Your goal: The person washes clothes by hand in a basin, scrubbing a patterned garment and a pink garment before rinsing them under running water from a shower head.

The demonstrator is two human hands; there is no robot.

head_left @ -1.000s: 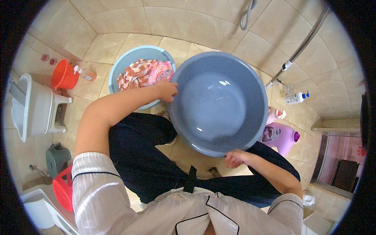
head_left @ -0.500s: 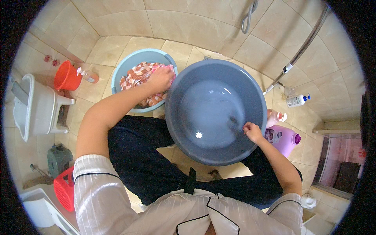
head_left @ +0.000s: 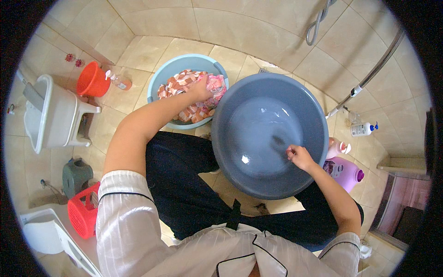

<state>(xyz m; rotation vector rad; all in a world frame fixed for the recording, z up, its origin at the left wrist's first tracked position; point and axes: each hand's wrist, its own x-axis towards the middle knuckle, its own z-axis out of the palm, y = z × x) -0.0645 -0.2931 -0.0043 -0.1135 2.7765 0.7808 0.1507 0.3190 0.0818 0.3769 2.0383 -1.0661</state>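
On the left, a light blue basin [head_left: 158, 74] holds a bundle of brown-and-white checked cloth [head_left: 178, 87]. My left hand [head_left: 201, 89] is closed on a pink cloth [head_left: 216, 87] at the right side of that bundle. Close beside stands a larger blue-grey basin [head_left: 230, 171], in front of me between my legs. Its pale bottom shines; whether shallow water covers it I cannot tell. Over its right inner side hangs my right hand [head_left: 301, 158], fingers curled in and nothing showing in them. A shadow of the hand falls inside the basin.
To the left are a red bucket [head_left: 93, 79], a pump bottle [head_left: 121, 82], a white stool [head_left: 64, 117] and a red plastic basket [head_left: 83, 211]. At the right stand a purple jug [head_left: 345, 173], a pink bottle [head_left: 338, 148] and a white pump bottle [head_left: 363, 129]. A pole [head_left: 374, 74] leans nearby.
The whole view has shifted, moving the scene rightward. My right hand has come further in over the large basin. More of the pink cloth shows beside my left hand.
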